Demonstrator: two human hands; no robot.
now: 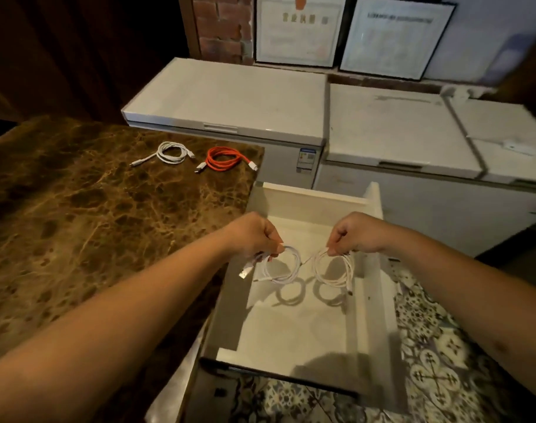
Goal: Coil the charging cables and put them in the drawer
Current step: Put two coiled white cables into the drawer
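Observation:
My left hand (pixel 254 235) pinches a coiled white cable (pixel 283 267) that hangs above the open white drawer (pixel 373 288). My right hand (pixel 356 233) pinches a second coiled white cable (pixel 334 270) beside it, also over the drawer. The two coils hang close together and cast ring shadows on the drawer floor. On the brown marble countertop (pixel 77 224), at its far end, lie a coiled white cable (pixel 170 152) and a coiled orange cable (pixel 225 158).
Two white chest freezers (pixel 239 99) stand behind the counter and drawer. Framed certificates (pixel 300 29) lean against the brick wall behind them. A patterned tile floor (pixel 428 346) lies to the right of the drawer.

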